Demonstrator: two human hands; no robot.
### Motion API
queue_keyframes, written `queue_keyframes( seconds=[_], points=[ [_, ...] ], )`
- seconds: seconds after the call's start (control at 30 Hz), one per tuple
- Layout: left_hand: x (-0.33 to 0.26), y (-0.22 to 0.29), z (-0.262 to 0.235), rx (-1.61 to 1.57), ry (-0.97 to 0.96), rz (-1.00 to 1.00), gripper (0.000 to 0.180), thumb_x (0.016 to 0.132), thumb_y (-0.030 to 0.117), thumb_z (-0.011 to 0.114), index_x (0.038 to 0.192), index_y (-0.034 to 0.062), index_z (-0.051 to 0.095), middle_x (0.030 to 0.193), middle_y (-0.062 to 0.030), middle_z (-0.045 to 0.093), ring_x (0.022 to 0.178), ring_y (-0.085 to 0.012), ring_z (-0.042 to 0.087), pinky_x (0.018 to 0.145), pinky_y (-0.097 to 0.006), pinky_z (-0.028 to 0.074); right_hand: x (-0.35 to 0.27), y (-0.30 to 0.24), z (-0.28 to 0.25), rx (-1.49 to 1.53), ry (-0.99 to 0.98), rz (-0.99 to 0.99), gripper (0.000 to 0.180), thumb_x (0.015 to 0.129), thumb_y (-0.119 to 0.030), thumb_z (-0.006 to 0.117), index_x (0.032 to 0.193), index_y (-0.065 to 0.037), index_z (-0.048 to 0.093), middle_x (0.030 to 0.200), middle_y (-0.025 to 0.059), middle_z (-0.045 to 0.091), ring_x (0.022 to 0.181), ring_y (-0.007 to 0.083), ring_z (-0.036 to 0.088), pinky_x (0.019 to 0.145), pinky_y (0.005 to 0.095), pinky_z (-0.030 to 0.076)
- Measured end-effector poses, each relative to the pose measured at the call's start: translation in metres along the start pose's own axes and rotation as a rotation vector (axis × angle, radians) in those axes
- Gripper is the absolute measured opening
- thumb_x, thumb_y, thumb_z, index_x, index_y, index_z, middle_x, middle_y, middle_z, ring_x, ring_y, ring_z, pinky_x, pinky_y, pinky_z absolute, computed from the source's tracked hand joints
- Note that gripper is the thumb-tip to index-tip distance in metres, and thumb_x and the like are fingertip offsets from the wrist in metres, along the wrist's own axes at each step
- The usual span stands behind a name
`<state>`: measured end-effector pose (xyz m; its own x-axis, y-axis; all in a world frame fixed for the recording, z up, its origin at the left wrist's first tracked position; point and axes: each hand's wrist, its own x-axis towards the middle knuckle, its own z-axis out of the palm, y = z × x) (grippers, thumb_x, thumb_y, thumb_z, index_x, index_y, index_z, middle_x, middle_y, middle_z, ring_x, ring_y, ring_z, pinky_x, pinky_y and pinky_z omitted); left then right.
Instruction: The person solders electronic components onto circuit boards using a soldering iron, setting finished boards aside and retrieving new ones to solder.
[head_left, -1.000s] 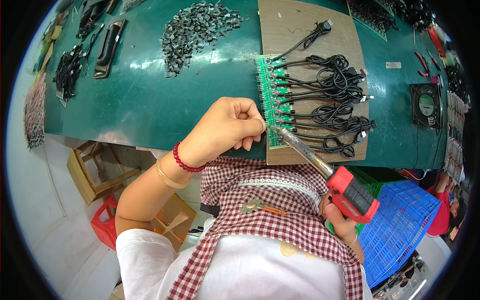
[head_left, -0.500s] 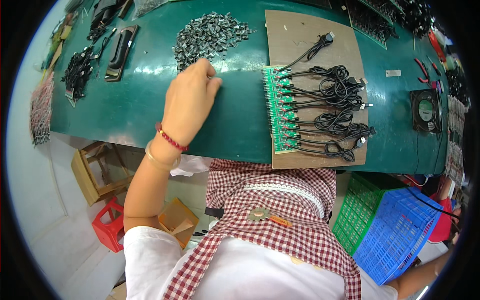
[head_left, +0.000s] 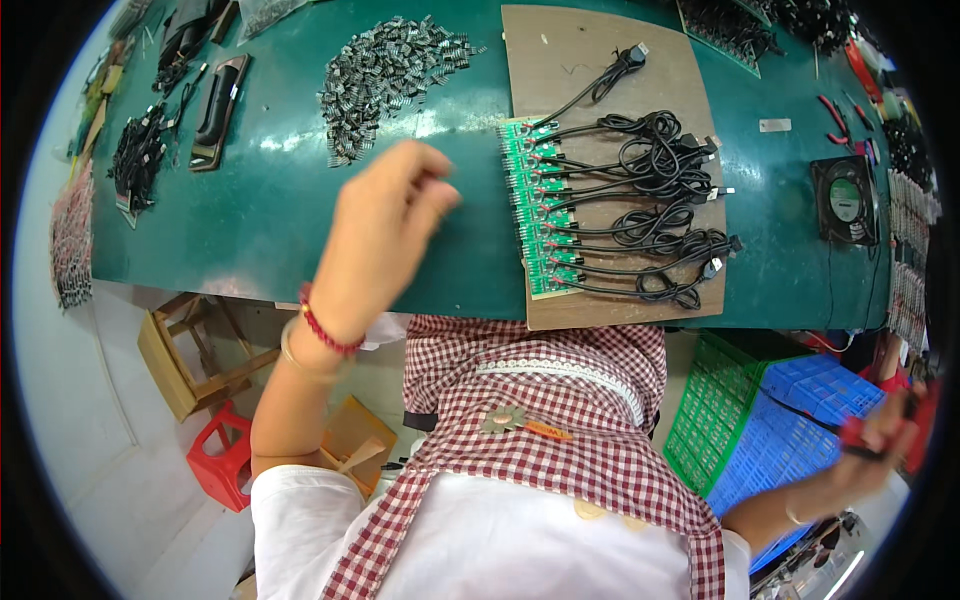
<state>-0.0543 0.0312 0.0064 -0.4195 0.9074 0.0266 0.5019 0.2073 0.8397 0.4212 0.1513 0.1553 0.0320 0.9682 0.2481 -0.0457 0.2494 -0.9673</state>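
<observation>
The left hand (head_left: 385,225) hovers above the table's (head_left: 250,220) front edge, fingers pinched together near the pile of small dark parts (head_left: 385,70); whether it holds one, I cannot tell. The right hand (head_left: 880,430), low beside the blue crate (head_left: 790,420), clamps a red-handled tool (head_left: 860,435). A careless sweep could scatter the pile.

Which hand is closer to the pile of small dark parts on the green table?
Left. The left hand hovers just below the pile of small dark parts; the right hand is far off, beside the blue crate.
</observation>
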Motion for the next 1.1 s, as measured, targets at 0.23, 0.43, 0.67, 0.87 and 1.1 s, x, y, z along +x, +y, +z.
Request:
queue_keyframes(
  seconds=[0.23, 0.43, 0.67, 0.87, 1.1],
  points=[
    [-0.067, 0.048, 0.057, -0.888, -0.4, -0.095, 0.011, 0.083, 0.002, 0.063, 0.089, -0.0022, 0.054, 0.088, -0.008, 0.054, 0.066, -0.0081, 0.055, 0.056, -0.02, 0.047, -0.105, 0.104, 0.195, 0.166, -0.511, 0.449, 0.047, 0.08, -0.001, 0.063, 0.119, -0.001, 0.038, 0.082, 0.0069, 0.053, 0.074, 0.0127, 0.053, 0.06, 0.0241, 0.046],
    [-0.079, 0.05, 0.063, -0.997, -0.287, -0.071, 0.013, 0.08, 0.003, 0.066, 0.085, -0.0012, 0.055, 0.088, -0.0062, 0.055, 0.076, -0.0099, 0.057, 0.066, -0.022, 0.05, -0.108, 0.096, 0.215, 0.12, -0.822, 0.648, 0.011, 0.086, -0.002, 0.055, 0.096, -0.003, 0.051, 0.079, 0.0004, 0.05, 0.071, 0.0062, 0.046, 0.063, 0.0207, 0.04],
    [-0.078, 0.049, 0.062, -1.139, -0.269, -0.116, 0.016, 0.081, 0.008, 0.067, 0.087, -0.001, 0.055, 0.086, -0.006, 0.057, 0.075, -0.0096, 0.058, 0.064, -0.022, 0.051, -0.105, 0.096, 0.219, 0.072, -0.88, 0.565, 0.004, 0.088, -0.003, 0.055, 0.086, -0.004, 0.051, 0.076, -0.0007, 0.047, 0.068, 0.006, 0.043, 0.057, 0.0228, 0.036],
    [-0.072, 0.043, 0.047, -0.735, -0.397, -0.15, 0.009, 0.081, 0.004, 0.064, 0.085, -0.0011, 0.058, 0.076, -0.0061, 0.06, 0.063, -0.01, 0.059, 0.058, -0.023, 0.05, -0.11, 0.107, 0.211, -0.163, -0.884, 0.368, 0.014, 0.083, -0.004, 0.06, 0.095, -0.002, 0.055, 0.081, 0.0043, 0.054, 0.073, 0.0118, 0.052, 0.064, 0.0243, 0.042],
    [-0.052, 0.043, 0.031, -0.371, -0.534, 0.0, 0.005, 0.077, 0.0, 0.061, 0.079, -0.0009, 0.057, 0.07, -0.0052, 0.059, 0.06, -0.0075, 0.055, 0.052, -0.021, 0.044, -0.119, 0.115, 0.204, -0.308, -0.838, 0.395, 0.037, 0.076, -0.008, 0.069, 0.109, 0.001, 0.053, 0.096, 0.0107, 0.057, 0.085, 0.0211, 0.059, 0.074, 0.0305, 0.046]
  ],
)
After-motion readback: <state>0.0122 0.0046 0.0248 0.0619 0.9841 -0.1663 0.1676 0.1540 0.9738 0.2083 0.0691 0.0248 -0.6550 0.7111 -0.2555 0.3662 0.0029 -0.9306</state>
